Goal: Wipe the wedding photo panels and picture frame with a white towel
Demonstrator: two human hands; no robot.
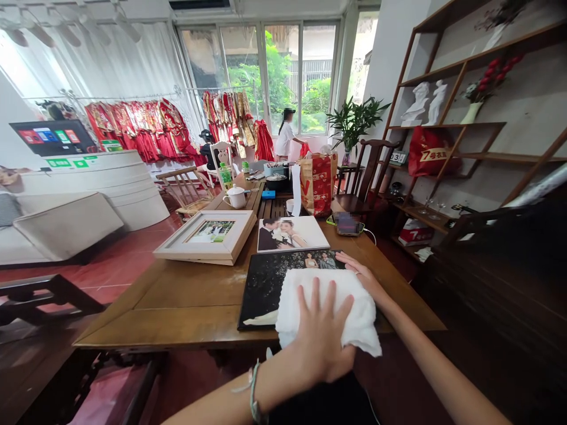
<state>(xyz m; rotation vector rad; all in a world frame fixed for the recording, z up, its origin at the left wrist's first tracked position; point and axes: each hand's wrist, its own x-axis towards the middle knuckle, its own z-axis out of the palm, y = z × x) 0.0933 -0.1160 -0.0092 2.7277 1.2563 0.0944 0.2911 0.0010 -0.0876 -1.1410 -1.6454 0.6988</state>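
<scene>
My left hand (325,330) lies flat with fingers spread on a folded white towel (292,289). Beneath the towel is a dark wedding photo panel (263,289), which lies near the table's front edge; its right part is mostly covered. My right hand (361,274) rests with fingers stretched out at the panel's upper right corner, just beyond the towel. Right behind this panel lies a lighter wedding photo panel (292,233) of a couple. To the left, a pale picture frame (206,233) with a small photo sits on what looks like another frame.
The wooden table (186,307) also bears a lidded white cup (236,196), a red-and-brown paper bag (318,183) and a phone (348,224) with a cable. A dark chair (365,177) stands beyond at right, by shelves (469,127). A person in white (286,139) stands near the window.
</scene>
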